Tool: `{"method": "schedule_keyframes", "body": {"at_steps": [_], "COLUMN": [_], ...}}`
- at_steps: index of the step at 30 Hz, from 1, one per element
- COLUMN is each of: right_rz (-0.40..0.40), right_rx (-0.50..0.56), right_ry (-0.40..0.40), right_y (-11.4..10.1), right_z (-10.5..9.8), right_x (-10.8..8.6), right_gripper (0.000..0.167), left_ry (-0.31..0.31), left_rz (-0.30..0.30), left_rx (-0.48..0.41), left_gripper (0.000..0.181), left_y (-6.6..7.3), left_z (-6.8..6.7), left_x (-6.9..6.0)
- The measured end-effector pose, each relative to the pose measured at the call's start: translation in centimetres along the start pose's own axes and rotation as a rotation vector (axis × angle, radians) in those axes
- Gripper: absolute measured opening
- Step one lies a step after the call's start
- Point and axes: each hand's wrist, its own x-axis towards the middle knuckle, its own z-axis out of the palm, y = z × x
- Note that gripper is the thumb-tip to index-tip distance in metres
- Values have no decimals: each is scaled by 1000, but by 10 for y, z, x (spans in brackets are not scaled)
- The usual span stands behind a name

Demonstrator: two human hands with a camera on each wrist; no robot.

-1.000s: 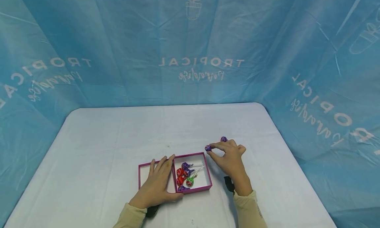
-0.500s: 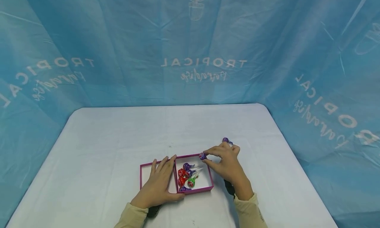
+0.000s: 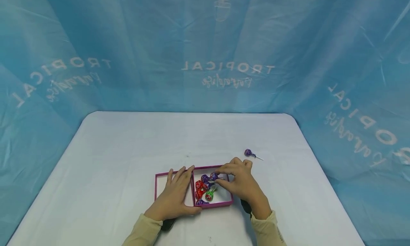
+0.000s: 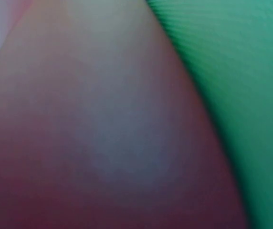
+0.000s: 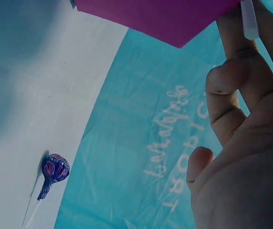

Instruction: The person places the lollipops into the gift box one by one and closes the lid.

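Observation:
My right hand [image 3: 245, 182] pinches a purple-wrapped lollipop [image 3: 214, 176] between thumb and fingertips, over the right section of a magenta-edged white box [image 3: 221, 204]. In the right wrist view its white stick [image 5: 249, 21] shows beside the fingers. Several wrapped lollipops lie in that section: red ones [image 3: 199, 193], purple ones [image 3: 201, 202] and a green one [image 3: 209, 196]. Fairly straight and spread, the fingers of my left hand [image 3: 173, 199] rest across the left section, tips at the back rim and thumb at the front rim. The left wrist view is mostly filled by blurred skin.
One more purple lollipop [image 3: 248, 153] lies on the white table [image 3: 128, 143], behind and to the right of the box. Blue printed curtains [image 3: 153, 89] hang around the back and sides of the table.
My right hand has moved left and toward me, carrying the lollipop from beside the box to inside its right section. The loose lollipop behind is now uncovered. My left hand stays put.

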Motion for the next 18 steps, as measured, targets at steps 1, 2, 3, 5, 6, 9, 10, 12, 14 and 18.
{"method": "schedule_keyframes", "body": {"at_steps": [1,2,3,5,6,9,10,12,14,18], "right_rz": [-3,-5,-10,-21,-27,-36,-39,-42,-42,-34], "right_rx": [4,8,13,18,21,35,41,58,66,57], "right_ry": [-7,-17,-28,-57,-72,-116,-129,-150,-168,-189], "right_y": [-1,-1,-2,-3,-4,-6,-7,-9,-11,-12], "right_z": [1,1,2,5,6,10,12,14,15,18], "right_x": [0,0,1,1,1,1,1,1,2,2], "right_gripper": [27,28,27,27,27,26,26,26,27,27], "left_ry": [0,1,2,8,11,11,11,8,8,13], "left_rz": [0,-1,-2,-2,-2,1,1,0,1,7], "left_rx": [4,5,6,13,9,1,3,3,9,11], "left_gripper": [133,133,133,133,133,133,133,133,133,133], "left_y": [0,0,0,0,0,0,0,1,0,0], "left_z": [0,0,1,1,2,2,2,2,1,1], "left_x": [0,0,0,0,0,1,1,1,1,0]}}
